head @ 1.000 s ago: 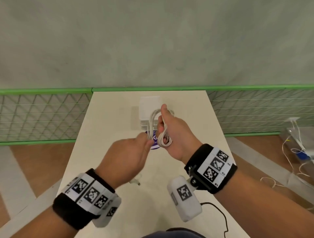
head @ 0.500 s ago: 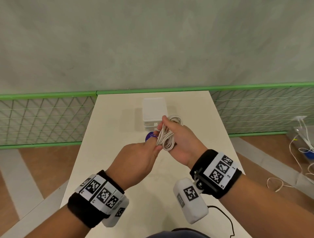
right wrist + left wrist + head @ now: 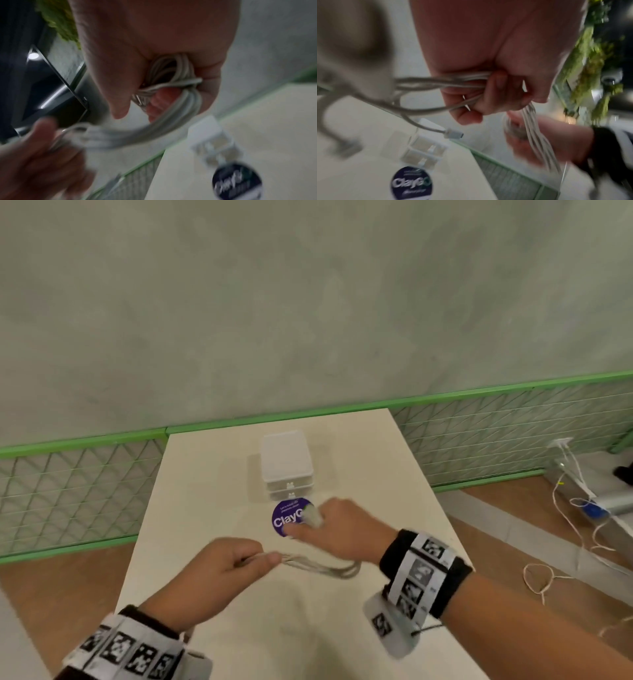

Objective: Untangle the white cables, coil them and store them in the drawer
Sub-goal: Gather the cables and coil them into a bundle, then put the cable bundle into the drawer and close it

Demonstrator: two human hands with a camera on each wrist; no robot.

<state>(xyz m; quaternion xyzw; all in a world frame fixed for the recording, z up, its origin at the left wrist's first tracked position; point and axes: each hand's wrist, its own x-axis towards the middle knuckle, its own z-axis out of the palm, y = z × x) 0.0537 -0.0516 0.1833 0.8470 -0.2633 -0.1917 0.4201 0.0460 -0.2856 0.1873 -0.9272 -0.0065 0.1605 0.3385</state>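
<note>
A bundle of white cable (image 3: 322, 566) loops hangs stretched between my two hands above the table. My left hand (image 3: 236, 559) pinches one end of the loops (image 3: 471, 79), and a loose plug (image 3: 453, 134) dangles below it. My right hand (image 3: 342, 529) has its fingers curled round the other end of the coil (image 3: 173, 83), with a wrapped part showing at its knuckles (image 3: 311, 517). The small white drawer unit (image 3: 286, 465) stands further back on the table, both its drawers pushed in.
A round purple sticker (image 3: 287, 520) lies on the cream table (image 3: 212, 474) just in front of the drawer unit. Green mesh fencing (image 3: 68, 491) runs behind the table. Loose white cords (image 3: 548, 577) and metal parts lie on the floor at the right.
My hands have moved apart and lower: the compact coil held upright by the right hand is now pulled out sideways into long loops between both hands.
</note>
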